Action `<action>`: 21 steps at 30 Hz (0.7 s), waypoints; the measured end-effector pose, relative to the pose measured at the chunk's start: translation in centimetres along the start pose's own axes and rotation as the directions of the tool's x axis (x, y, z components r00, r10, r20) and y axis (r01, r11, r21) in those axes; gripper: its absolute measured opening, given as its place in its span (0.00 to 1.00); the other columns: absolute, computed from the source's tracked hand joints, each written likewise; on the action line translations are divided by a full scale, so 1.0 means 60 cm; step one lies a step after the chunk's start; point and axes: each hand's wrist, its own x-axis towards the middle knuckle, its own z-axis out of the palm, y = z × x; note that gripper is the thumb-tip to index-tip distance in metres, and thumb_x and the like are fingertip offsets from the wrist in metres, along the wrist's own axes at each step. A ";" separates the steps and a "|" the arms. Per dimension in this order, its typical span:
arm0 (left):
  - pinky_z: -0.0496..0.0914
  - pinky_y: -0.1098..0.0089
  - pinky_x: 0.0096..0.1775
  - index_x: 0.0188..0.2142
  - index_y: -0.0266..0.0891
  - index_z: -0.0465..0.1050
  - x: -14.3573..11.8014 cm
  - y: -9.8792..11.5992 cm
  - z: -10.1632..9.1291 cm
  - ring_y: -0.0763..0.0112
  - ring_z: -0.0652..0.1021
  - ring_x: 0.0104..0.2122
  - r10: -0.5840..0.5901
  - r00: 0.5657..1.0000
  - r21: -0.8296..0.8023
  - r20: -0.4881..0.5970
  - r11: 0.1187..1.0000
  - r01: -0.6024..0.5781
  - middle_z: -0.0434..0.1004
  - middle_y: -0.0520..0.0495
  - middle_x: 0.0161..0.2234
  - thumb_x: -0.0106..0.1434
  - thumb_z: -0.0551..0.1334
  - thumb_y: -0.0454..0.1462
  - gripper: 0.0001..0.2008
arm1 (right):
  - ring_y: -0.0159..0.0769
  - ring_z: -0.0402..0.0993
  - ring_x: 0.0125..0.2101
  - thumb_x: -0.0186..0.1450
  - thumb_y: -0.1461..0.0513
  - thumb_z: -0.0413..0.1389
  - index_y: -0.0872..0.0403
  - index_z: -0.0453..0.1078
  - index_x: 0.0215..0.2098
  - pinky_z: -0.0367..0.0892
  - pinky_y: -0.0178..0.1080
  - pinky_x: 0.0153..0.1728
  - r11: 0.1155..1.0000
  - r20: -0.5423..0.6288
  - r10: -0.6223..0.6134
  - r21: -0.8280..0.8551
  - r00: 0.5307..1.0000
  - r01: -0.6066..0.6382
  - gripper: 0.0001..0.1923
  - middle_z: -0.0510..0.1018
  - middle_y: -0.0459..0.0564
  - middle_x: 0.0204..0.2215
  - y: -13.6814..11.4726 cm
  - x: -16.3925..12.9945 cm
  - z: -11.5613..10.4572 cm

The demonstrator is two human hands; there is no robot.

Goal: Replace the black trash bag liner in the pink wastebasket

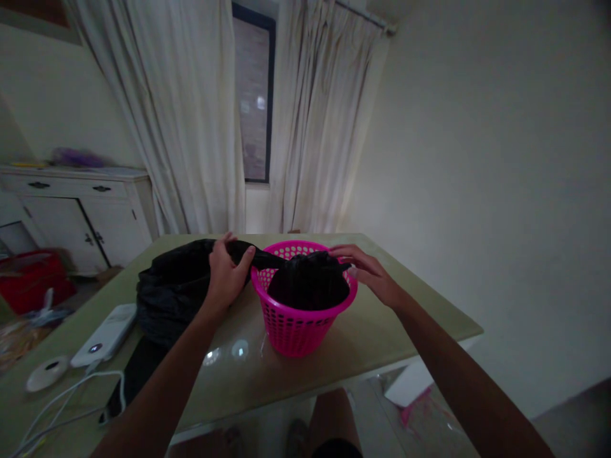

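Note:
A pink perforated plastic basket stands upright on the table in front of me. Bunched black plastic bag fills its opening, and a twisted strand of the same black plastic runs left over the rim. My left hand is closed around that strand, left of the basket. At the right side of the rim, the fingers of my right hand pinch an edge of the bag. A larger black heap, seemingly more of the plastic, lies left of the basket, partly behind my left forearm.
On the table's left side lie a white power bank, a white round-ended device and pale cables. The glossy table ends close to my legs. Beyond it are curtains, a white cabinet and a red bag.

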 end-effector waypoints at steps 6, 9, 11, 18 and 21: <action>0.71 0.57 0.55 0.55 0.43 0.75 -0.106 0.083 -0.006 0.58 0.82 0.48 0.679 0.665 0.037 0.311 0.691 -0.722 0.85 0.43 0.46 0.77 0.61 0.39 0.10 | 0.57 0.72 0.65 0.60 0.51 0.75 0.54 0.70 0.70 0.65 0.58 0.69 0.919 0.205 0.165 -0.387 0.965 -0.075 0.44 0.75 0.63 0.67 -0.002 0.083 0.052; 0.68 0.59 0.42 0.44 0.43 0.77 -0.141 0.093 0.006 0.62 0.80 0.34 0.681 0.521 0.004 0.515 0.606 -0.795 0.82 0.49 0.33 0.79 0.61 0.42 0.08 | 0.48 0.79 0.48 0.65 0.59 0.68 0.57 0.81 0.50 0.71 0.51 0.56 0.904 0.242 0.177 -0.423 0.954 -0.060 0.17 0.85 0.57 0.47 0.004 0.121 0.078; 0.66 0.60 0.39 0.38 0.43 0.76 -0.148 0.092 0.014 0.63 0.78 0.31 0.674 0.524 0.043 0.520 0.592 -0.804 0.79 0.51 0.30 0.81 0.59 0.44 0.14 | 0.43 0.79 0.43 0.66 0.59 0.65 0.56 0.81 0.44 0.71 0.47 0.52 0.950 0.045 0.122 -0.296 0.991 -0.104 0.10 0.85 0.52 0.40 0.002 0.143 0.077; 0.65 0.61 0.38 0.37 0.41 0.74 -0.152 0.093 0.016 0.65 0.77 0.31 0.701 0.528 0.017 0.480 0.594 -0.804 0.79 0.51 0.30 0.81 0.58 0.44 0.15 | 0.42 0.81 0.40 0.54 0.59 0.67 0.55 0.77 0.43 0.78 0.46 0.47 0.879 -0.743 0.374 0.474 0.555 0.042 0.18 0.84 0.48 0.37 0.007 0.181 -0.056; 0.69 0.62 0.46 0.48 0.40 0.76 -0.160 0.081 0.009 0.63 0.80 0.40 0.707 0.572 -0.022 0.415 0.637 -0.771 0.83 0.47 0.40 0.81 0.57 0.41 0.10 | 0.42 0.81 0.44 0.59 0.59 0.64 0.55 0.75 0.45 0.79 0.49 0.52 0.928 -0.901 0.220 0.312 0.375 0.206 0.16 0.82 0.50 0.42 0.016 0.162 -0.135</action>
